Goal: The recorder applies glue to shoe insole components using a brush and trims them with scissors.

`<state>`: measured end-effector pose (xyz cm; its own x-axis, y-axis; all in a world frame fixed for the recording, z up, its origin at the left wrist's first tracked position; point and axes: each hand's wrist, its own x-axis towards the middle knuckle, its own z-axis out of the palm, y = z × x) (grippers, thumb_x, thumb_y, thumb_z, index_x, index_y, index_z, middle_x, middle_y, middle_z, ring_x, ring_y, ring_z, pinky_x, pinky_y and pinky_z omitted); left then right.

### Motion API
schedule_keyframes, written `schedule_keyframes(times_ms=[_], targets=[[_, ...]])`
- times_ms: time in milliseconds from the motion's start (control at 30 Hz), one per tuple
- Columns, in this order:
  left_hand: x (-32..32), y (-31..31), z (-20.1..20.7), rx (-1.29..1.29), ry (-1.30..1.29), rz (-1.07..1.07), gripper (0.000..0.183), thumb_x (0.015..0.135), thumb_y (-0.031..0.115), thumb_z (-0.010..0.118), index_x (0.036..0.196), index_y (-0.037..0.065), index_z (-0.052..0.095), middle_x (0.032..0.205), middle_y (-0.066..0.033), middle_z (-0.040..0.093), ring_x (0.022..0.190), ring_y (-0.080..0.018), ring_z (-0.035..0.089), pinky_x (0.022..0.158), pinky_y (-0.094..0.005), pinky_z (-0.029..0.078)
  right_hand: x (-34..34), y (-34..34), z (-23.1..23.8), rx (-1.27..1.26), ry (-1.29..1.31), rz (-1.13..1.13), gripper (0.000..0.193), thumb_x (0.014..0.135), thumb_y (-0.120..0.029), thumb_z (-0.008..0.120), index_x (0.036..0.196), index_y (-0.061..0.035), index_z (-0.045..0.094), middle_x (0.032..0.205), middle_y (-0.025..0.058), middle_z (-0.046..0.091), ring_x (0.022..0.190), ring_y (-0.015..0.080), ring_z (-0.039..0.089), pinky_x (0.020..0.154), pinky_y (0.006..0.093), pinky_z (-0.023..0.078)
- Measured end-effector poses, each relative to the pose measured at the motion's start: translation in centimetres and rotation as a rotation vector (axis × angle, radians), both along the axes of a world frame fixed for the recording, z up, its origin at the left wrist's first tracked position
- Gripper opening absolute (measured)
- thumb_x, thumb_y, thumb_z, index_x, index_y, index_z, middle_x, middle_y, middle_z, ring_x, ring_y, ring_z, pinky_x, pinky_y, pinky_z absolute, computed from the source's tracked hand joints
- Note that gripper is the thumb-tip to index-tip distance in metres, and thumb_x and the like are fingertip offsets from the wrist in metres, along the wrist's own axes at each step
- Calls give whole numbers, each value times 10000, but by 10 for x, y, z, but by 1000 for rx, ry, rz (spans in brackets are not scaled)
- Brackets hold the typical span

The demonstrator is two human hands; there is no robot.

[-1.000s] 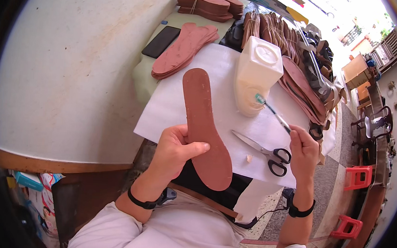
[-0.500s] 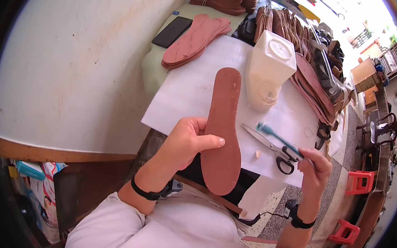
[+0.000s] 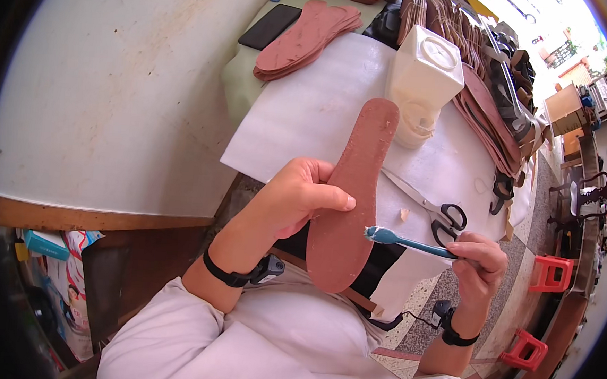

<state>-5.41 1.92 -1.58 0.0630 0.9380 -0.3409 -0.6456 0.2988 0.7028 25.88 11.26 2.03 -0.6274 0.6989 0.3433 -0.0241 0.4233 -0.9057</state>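
Note:
A reddish-brown insole (image 3: pixel 345 241) is held up in front of me, gripped at its left edge by my left hand (image 3: pixel 310 198) with the thumb flat on its face. My right hand (image 3: pixel 477 264) pinches the handle of a blue toothbrush (image 3: pixel 415 244). Its bristle end, coated in something whitish, reaches the insole's right edge; whether it touches cannot be told. Behind the brush, scissors (image 3: pixel 424 202) with black handles lie on the white-covered table (image 3: pixel 286 129). A small pale scrap (image 3: pixel 404 214) lies beside their blades.
A white plastic container (image 3: pixel 425 79) with a cut-open side stands on the table. Stacked insoles (image 3: pixel 306 40) and a dark phone-like slab (image 3: pixel 270 26) lie at the far left. More insoles (image 3: pixel 488 121) and tied bundles (image 3: pixel 452 25) line the right side. Red stools (image 3: pixel 552 274) stand on the floor.
My right hand has brought the toothbrush left and down from above the scissors to the insole's edge. The insole's upper end has tilted to the right. My view has shifted slightly.

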Motion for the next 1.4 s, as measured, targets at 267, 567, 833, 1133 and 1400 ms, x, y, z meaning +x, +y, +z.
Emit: schedule_keyframes(times_ms=[267,567,833,1133,1400], targets=[[-5,-4,-3,4,-124,-106,266,806,-18,731,1059,-94,698,957,-149,745,816,-184,738,754,-299,612,-3,-2,-4,-25,-28,-72,303,716,116,645,988,53,761,691,34,530,596,85,425,527,250,257],[-4,-9,4,32,-117,-159,310,808,-19,736,1105,-101,696,997,-158,748,847,-185,737,803,-317,606,-2,8,-14,-7,17,-129,281,772,119,655,1030,65,752,745,38,570,630,69,434,547,237,272],[-2,-13,4,45,-83,-177,316,804,-29,739,1109,-103,697,999,-152,753,859,-184,738,827,-322,596,-1,17,-13,11,-15,-178,245,827,104,676,1058,66,749,789,40,589,667,80,467,590,226,335],[1,-15,10,85,-50,-220,302,794,-18,755,1085,-87,718,988,-133,760,853,-152,730,819,-296,581,8,33,-21,-18,1,-290,228,871,73,688,1090,55,750,914,70,682,796,93,558,698,214,408],[3,-17,11,108,148,-234,255,793,-10,761,1036,-87,737,945,-107,764,821,-120,714,768,-271,578,4,39,-13,31,-32,-300,229,886,75,678,1101,52,752,923,65,702,771,70,551,669,203,406]])
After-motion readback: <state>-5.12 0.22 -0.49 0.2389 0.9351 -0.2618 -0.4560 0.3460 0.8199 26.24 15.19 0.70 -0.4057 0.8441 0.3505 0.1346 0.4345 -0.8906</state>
